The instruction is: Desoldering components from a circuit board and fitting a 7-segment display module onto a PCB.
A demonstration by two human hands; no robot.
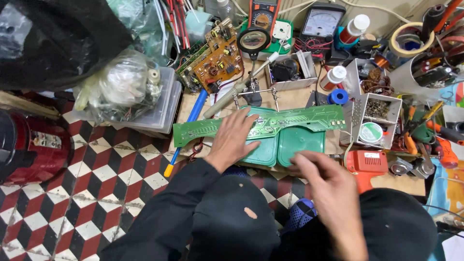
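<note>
My left hand (233, 140) lies flat, fingers spread, pressing the long green circuit board (270, 124) down; no clench, just palm weight. The board lies across the green plastic tray (290, 145) at the low bench's front edge, just below the helping-hand clamp with its magnifier (254, 41). My right hand (328, 186) hovers near the tray's lower edge, blurred; fingers look loosely curled around nothing I can make out, so I can't tell its grip. To do this well, I judge: keep the palm off the soldered strip, press evenly, and steady the board's far end near the small parts box (374, 121).
</note>
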